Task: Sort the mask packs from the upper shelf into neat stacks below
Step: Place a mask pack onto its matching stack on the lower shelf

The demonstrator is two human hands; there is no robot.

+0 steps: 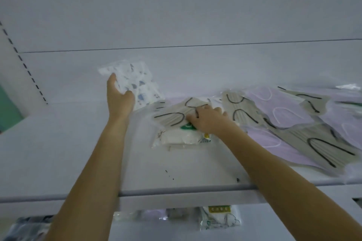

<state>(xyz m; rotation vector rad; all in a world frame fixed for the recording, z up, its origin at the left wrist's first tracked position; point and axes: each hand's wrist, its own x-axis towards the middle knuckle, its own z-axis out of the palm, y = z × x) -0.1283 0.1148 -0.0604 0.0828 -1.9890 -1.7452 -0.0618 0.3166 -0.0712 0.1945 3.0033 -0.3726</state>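
Two hands reach over the upper shelf (78, 152): our left hand (119, 96) grips a blue-speckled pack (139, 82) near the back. Our right hand (207, 119) curls its fingers onto a grey pack (172, 116) lying on the shelf.

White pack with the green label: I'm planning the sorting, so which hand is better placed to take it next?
Probably the right hand: it rests against the white pack, while the left hand grips the speckled pack.
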